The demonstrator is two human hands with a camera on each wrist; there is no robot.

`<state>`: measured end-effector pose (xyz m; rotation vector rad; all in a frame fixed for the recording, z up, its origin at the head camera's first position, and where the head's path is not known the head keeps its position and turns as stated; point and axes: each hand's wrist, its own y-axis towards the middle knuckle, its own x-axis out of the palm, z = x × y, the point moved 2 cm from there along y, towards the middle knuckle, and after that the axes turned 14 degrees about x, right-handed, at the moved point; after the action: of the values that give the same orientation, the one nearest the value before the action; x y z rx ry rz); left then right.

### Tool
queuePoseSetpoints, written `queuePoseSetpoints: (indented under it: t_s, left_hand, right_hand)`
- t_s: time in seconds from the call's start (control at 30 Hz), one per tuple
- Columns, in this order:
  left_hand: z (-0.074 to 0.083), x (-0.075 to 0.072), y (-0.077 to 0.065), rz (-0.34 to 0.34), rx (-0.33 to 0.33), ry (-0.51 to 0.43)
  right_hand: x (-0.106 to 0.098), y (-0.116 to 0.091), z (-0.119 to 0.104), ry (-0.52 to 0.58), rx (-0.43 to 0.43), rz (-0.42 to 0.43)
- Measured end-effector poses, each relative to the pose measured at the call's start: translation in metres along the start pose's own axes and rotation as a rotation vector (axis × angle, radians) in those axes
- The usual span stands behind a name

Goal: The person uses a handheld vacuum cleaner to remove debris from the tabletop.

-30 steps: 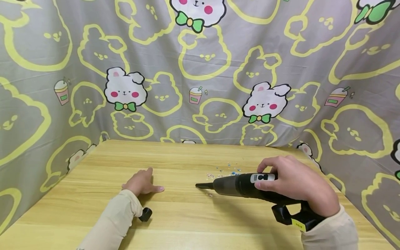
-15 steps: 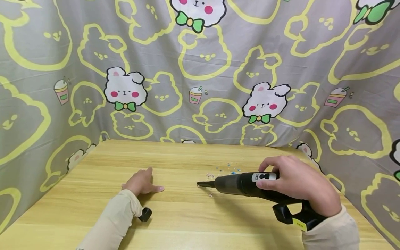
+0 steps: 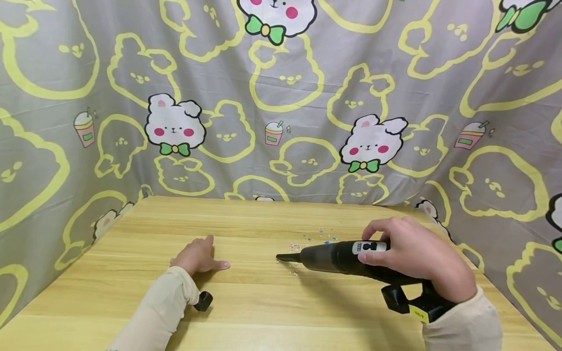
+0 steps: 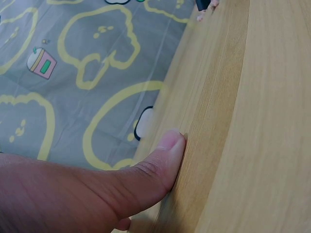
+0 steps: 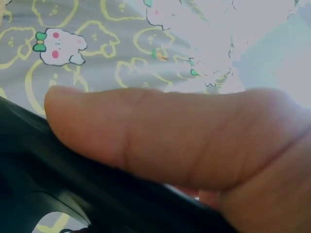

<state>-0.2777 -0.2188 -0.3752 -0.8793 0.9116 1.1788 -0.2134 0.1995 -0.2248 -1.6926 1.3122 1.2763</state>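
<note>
My right hand (image 3: 412,253) grips a black handheld vacuum cleaner (image 3: 322,257), thumb along its side near a light button panel. In the right wrist view the thumb (image 5: 136,131) lies along the dark body. The narrow nozzle (image 3: 287,257) points left, its tip close over the wooden table (image 3: 246,312). Small pink and white crumbs (image 3: 294,246) and blue bits (image 3: 328,242) lie scattered behind and around the nozzle. My left hand (image 3: 199,256) rests on the table to the left, thumb stretched out, holding nothing. In the left wrist view its thumb (image 4: 155,165) touches the wood.
A grey curtain (image 3: 228,87) printed with yellow outlines and white rabbits hangs behind the table and along both sides. A black wrist device (image 3: 203,301) sits under the left sleeve, another (image 3: 395,298) by the right wrist.
Over the last second the vacuum's nozzle tip has risen very slightly in view. The left hand stays in place, and the crumbs look nearly the same.
</note>
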Motion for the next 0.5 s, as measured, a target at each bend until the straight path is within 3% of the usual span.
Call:
queuePoseSetpoints:
  t_s: [0.5]
  left_hand:
    - [-0.0009,-0.0002,-0.0003,0.001,0.005,-0.005]
  right_hand:
    - [-0.0025,-0.0023,0.006,-0.023,0.022,0.031]
